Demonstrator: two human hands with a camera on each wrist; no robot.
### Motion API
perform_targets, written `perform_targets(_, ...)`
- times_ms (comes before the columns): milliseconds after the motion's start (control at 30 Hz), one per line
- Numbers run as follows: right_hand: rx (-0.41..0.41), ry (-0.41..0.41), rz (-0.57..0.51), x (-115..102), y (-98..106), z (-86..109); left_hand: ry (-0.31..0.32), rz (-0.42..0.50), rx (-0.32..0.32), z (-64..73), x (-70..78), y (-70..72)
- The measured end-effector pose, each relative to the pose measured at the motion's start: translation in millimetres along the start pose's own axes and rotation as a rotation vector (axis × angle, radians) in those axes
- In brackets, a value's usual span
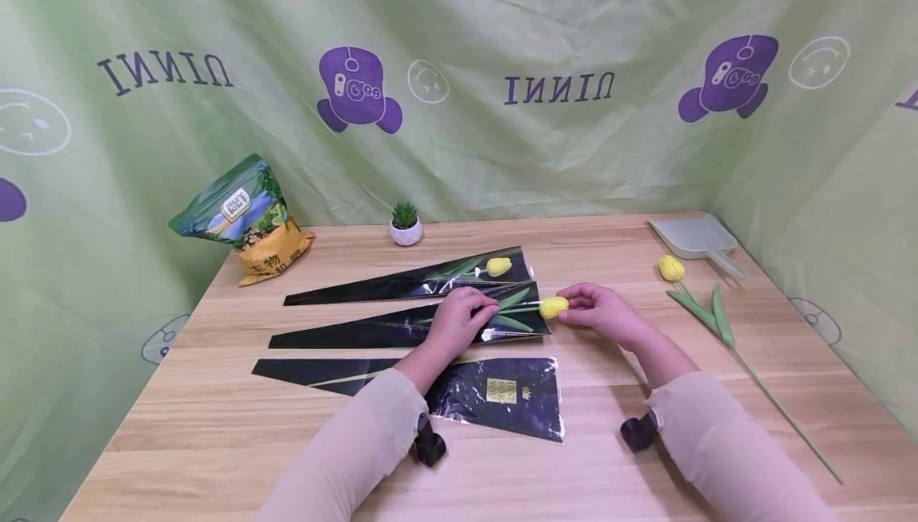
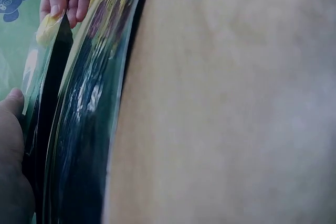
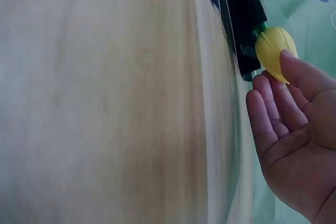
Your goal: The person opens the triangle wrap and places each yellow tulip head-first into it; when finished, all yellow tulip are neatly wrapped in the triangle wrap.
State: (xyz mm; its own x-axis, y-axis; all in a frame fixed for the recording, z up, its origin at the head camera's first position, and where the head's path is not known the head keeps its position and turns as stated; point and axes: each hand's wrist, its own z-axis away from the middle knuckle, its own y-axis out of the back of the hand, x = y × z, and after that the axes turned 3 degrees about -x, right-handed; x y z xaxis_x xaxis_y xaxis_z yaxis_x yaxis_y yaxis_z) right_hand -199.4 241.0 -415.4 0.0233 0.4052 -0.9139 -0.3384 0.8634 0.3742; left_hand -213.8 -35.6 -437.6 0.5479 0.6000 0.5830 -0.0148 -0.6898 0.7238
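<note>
My right hand point(image 1: 598, 313) pinches the yellow head of an artificial tulip point(image 3: 273, 48) between thumb and fingertips. The tulip's green stem and leaves lie inside the middle black flower sleeve point(image 1: 323, 336), while its bloom sticks out past the wide right end. On that sleeve, my left hand point(image 1: 459, 319) grips the clear film beside the leaves; in the left wrist view its thumb point(image 2: 13, 103) shows at the film's edge. Behind it lies another black sleeve point(image 1: 358, 288) with a yellow tulip point(image 1: 498, 267) inside. In front is a third sleeve point(image 1: 459, 398) bearing a gold label, partly covered by my left arm.
A loose yellow tulip point(image 1: 724, 327) lies at the table's right side, near a pale dustpan point(image 1: 692, 237) at the back corner. A small potted succulent point(image 1: 406, 227) stands at the back. On the left leans a green and orange bag point(image 1: 247, 215).
</note>
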Motion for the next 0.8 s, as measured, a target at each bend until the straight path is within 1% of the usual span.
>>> perform_targets(100,-0.011,0.005,0.007,-1.7,-3.5,-2.7,0.001,0.003,-0.005,-0.8,-0.6,-1.2)
perform_targets(300,-0.005,-0.001,0.065,-4.6,-8.2,-8.4,0.002,0.005,-0.01,-1.6,0.4,-1.7)
perform_targets(400,-0.016,0.004,0.087,-6.0,-10.8,-11.4,0.005,0.015,-0.013,-1.8,1.9,-1.4)
perform_targets(800,-0.041,-0.016,0.086,-13.2,-25.4,-19.6,-0.005,0.01,-0.013,-2.9,6.7,-0.7)
